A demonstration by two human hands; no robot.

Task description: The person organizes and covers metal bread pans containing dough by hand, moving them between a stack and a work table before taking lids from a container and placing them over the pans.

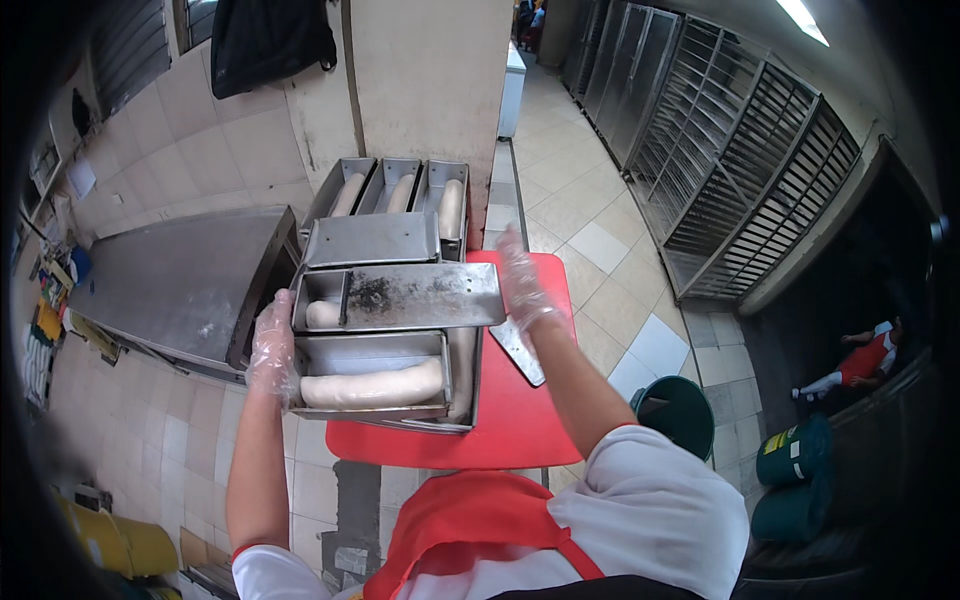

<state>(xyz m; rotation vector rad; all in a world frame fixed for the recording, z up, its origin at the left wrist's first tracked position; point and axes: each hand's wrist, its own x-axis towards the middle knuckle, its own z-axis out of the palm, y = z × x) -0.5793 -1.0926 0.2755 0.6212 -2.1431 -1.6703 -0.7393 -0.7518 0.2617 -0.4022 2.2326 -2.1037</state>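
Note:
My left hand (272, 345), in a clear plastic glove, presses against the left ends of the metal loaf pans, its fingers close along the wall. One loaf pan (375, 347) near me sits on other pans and holds a long roll of pale dough (374, 385). Just beyond it, a stained metal lid (424, 297) partly covers another pan; rounded dough (323, 314) shows at its uncovered left end. My right hand (522, 275), also gloved, is stretched out at the lid's right end, fingers extended. Whether it touches the lid I cannot tell.
Several dough-filled pans (401, 188) stand at the far end of the red table (440, 455), with another lid (372, 240) before them. A loose metal plate (518, 352) lies under my right forearm. A steel table (185, 280) is left; a green bin (676, 415) and metal racks (740, 150) are right.

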